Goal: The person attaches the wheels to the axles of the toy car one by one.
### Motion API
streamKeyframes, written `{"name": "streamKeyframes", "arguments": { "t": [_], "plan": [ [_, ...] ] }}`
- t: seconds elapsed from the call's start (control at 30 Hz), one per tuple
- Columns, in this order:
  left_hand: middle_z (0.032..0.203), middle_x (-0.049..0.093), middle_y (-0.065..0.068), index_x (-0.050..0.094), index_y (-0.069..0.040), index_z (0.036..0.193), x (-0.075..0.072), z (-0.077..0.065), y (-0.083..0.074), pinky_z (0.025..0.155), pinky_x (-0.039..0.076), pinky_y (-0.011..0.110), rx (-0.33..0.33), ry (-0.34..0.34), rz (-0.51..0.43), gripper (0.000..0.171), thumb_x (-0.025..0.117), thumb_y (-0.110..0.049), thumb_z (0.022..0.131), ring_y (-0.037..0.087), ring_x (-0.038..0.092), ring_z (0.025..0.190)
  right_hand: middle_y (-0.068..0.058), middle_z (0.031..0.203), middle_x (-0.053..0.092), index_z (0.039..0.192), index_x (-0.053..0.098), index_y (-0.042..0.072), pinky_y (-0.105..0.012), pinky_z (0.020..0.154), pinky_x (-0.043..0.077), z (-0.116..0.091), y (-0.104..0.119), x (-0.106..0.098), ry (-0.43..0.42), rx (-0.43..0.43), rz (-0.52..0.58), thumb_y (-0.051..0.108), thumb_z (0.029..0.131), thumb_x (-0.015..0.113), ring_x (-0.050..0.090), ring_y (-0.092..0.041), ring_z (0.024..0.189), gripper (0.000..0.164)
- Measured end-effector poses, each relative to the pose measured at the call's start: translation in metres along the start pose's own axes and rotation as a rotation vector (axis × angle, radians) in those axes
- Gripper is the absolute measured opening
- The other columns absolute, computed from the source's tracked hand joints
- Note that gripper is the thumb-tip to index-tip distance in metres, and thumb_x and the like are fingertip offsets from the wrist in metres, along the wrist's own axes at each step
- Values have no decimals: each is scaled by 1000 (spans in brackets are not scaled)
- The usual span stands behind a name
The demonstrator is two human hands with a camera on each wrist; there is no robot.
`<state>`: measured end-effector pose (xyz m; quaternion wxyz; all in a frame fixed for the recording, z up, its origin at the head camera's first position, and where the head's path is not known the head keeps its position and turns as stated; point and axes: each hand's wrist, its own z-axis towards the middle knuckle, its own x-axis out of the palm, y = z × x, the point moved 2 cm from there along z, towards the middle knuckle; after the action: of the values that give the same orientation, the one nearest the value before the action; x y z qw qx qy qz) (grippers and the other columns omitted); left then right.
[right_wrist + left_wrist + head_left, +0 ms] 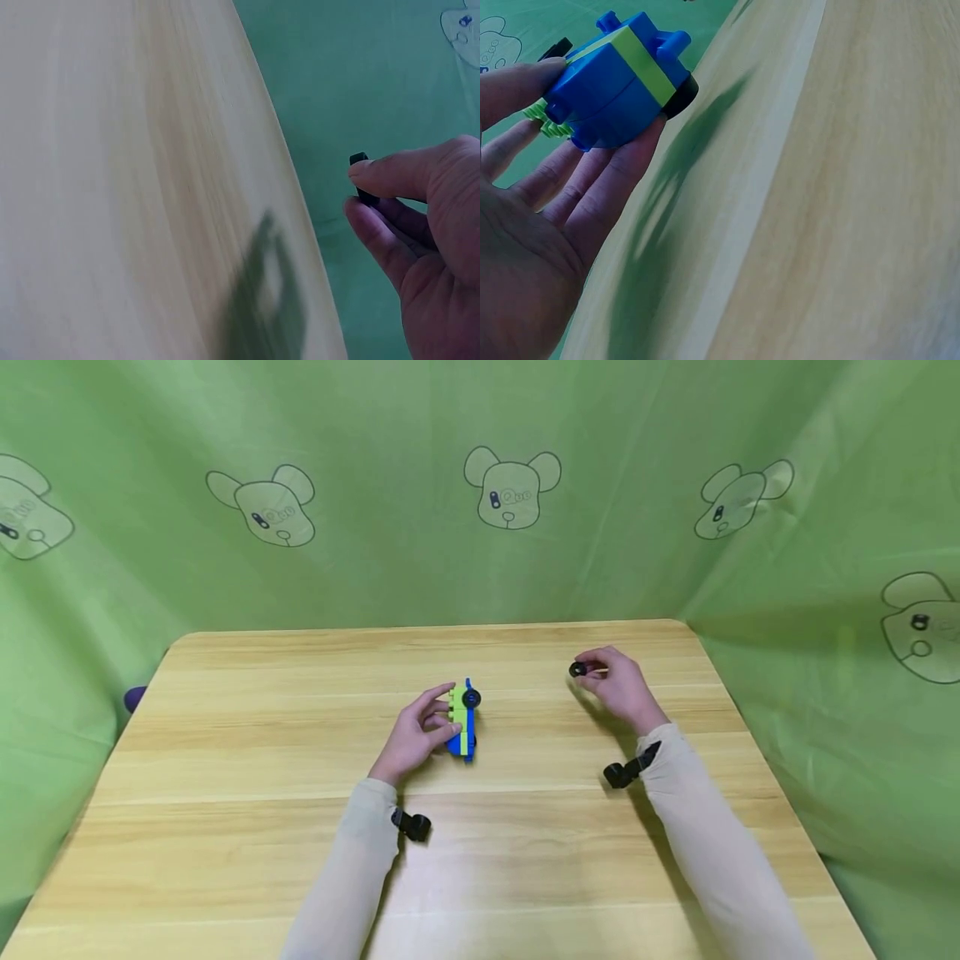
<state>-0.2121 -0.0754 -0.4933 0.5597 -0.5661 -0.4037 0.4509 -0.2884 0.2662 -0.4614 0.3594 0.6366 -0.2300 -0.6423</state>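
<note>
My left hand (408, 742) holds a toy car (461, 717) built from blue and lime-green blocks, thumb on one side and fingers on the other. The car is turned on its side in the head view, with a black wheel (471, 698) facing up near its far end. In the left wrist view the blue end of the toy car (604, 94) faces the camera, and another black wheel (682, 96) shows at its lower edge. Off to the right, my right hand (618, 689) pinches a small loose black wheel (577, 669) between thumb and fingertips, above the table.
Both hands are over a wood-grain table (525, 860) with rounded far corners. A green curtain (390, 568) printed with mouse-like heads hangs behind and along the sides. Something purple (135, 698) pokes out beyond the table's left edge.
</note>
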Motion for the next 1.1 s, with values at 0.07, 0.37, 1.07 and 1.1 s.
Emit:
{"name": "streamKeyframes", "arguments": {
  "t": [0.07, 0.37, 1.07, 1.1],
  "plan": [
    [123, 58, 20, 44, -11, 148, 0, 0, 2, 72, 57, 31, 7, -8, 2, 65, 70, 2, 89, 36, 61, 102, -16, 115, 56, 122, 61, -6, -37, 92, 52, -3, 5, 1, -3, -8, 4, -2, 87, 71, 60, -31, 102, 37],
    [122, 58, 19, 45, -11, 147, 2, 0, -1, 79, 56, 32, 17, -10, -5, 65, 70, 1, 89, 31, 61, 102, -18, 113, 57, 120, 61, -8, -35, 94, 51, -14, 25, 8, 11, -97, 37, -8, 85, 69, 58, -31, 104, 35],
    [127, 51, 31, 34, 1, 150, 2, -11, -28, 102, 39, 56, 51, 58, -93, 79, 66, 17, 79, 47, 51, 111, -13, 113, 60, 118, 64, -6, -22, 90, 51, -31, 59, 24, 40, -241, 97, -12, 82, 71, 62, -28, 102, 37],
    [127, 52, 31, 34, 1, 150, 2, -11, -28, 103, 39, 57, 51, 56, -93, 79, 66, 17, 79, 47, 51, 111, -13, 113, 60, 118, 64, -7, -23, 90, 51, -32, 60, 25, 44, -246, 103, -13, 82, 71, 62, -28, 103, 37]
  ]
}}
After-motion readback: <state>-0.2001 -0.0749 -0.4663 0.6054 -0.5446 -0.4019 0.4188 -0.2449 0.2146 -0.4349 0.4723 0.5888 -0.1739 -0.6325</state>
